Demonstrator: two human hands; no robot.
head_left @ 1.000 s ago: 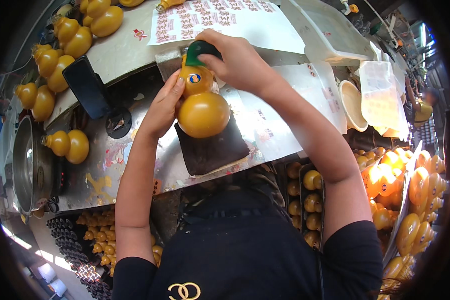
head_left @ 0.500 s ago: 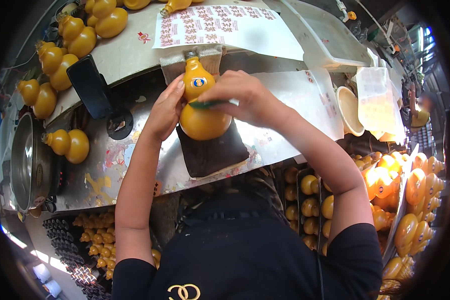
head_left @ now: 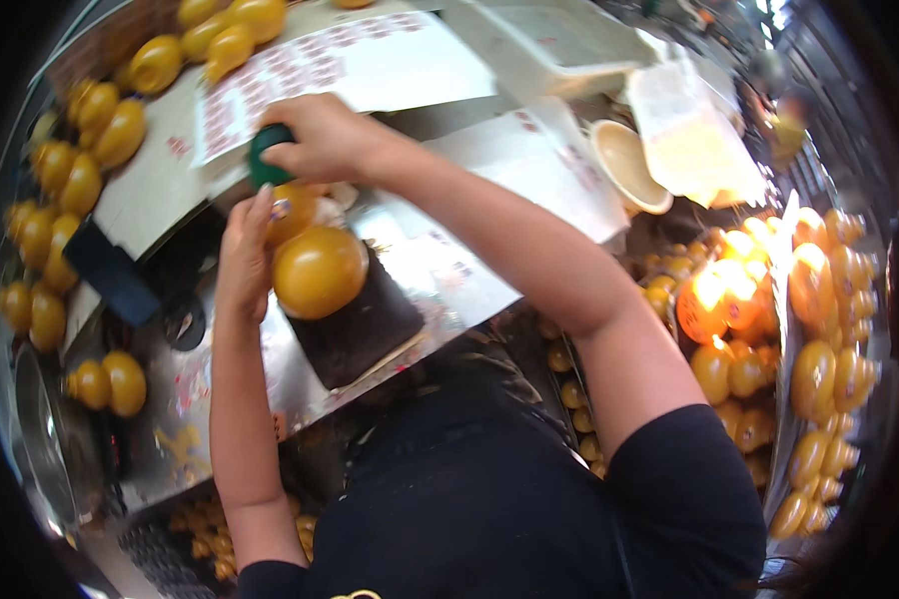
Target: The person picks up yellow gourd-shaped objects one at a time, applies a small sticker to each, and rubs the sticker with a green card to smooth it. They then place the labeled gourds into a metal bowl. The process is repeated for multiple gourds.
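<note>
A glossy yellow gourd-shaped bottle (head_left: 320,272) lies at the middle of the workbench, its round bottom toward me. My left hand (head_left: 242,255) lies along its left side, fingers closed against the narrower upper bulb. My right hand (head_left: 315,135) grips a flat green scraper-like piece (head_left: 270,157) at the far end of the bottle, hiding its neck. A small label shows partly on the upper bulb beside my left fingers. Under the bottle is a dark cloth-covered pad (head_left: 355,334).
A sheet of red-printed stickers (head_left: 390,75) lies beyond my hands. More gourd bottles (head_left: 80,185) line the left; others fill crates (head_left: 729,369) at right. Also around are a black phone (head_left: 113,272), metal pan (head_left: 45,439), cream bowl (head_left: 629,165) and clear plastic tub (head_left: 559,45).
My right hand has moved with the green piece from the bottle's waist to its far end. My left hand stays against the bottle. The whole view has turned and shifted.
</note>
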